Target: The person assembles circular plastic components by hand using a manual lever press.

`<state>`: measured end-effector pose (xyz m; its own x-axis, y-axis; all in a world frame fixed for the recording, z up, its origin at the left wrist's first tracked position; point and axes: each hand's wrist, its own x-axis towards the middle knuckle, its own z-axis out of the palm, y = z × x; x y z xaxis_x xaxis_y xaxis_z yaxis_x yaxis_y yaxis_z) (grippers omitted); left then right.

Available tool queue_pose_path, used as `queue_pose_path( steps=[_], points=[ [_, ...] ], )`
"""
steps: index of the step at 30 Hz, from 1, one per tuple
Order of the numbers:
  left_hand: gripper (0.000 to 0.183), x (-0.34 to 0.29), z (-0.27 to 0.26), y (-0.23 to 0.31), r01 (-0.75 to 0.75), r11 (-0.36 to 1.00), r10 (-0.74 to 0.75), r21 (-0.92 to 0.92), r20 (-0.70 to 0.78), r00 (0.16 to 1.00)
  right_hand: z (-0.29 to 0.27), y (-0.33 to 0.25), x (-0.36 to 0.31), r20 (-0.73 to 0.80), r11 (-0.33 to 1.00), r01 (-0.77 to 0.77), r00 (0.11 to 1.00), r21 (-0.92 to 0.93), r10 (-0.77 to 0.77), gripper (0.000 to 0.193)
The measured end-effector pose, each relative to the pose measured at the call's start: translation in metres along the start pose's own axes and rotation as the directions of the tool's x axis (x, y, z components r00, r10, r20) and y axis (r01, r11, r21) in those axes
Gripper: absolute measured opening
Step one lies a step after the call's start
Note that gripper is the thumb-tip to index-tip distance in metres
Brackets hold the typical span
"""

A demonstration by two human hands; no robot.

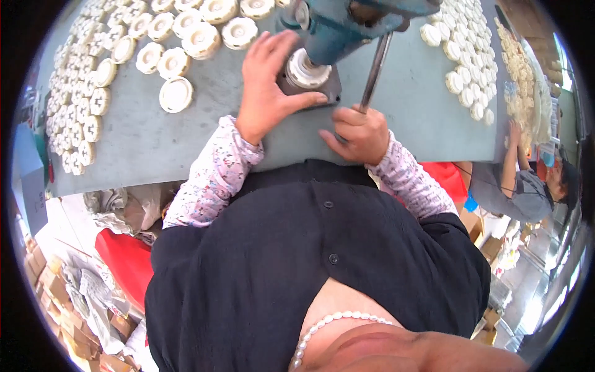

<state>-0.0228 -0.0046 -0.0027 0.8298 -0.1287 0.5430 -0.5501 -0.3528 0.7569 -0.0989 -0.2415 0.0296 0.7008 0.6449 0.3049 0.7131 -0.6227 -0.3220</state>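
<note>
Left hand (271, 87) beside white part (308, 74) under teal press (334, 37); right hand (361, 134) grips metal lever (376, 71); white discs (176, 95) on grey table (152, 139).

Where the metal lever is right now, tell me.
In the head view, the metal lever slants from the teal press down into the right hand, right of centre.

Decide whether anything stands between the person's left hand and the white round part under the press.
Nothing visible does: the left hand is spread beside the white round part, with a clear gap between palm and part. The press stands over the part.
</note>
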Motion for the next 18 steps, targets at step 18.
queue_pose_path(
  steps=[18],
  points=[
    [0.085, 0.009, -0.071, -0.026, 0.007, 0.799, -0.008, 0.602, -0.001, 1.000, -0.073, 0.274, -0.074, -0.676, 0.579, -0.815, 0.415, 0.022, 0.609, 0.068]
  ],
)
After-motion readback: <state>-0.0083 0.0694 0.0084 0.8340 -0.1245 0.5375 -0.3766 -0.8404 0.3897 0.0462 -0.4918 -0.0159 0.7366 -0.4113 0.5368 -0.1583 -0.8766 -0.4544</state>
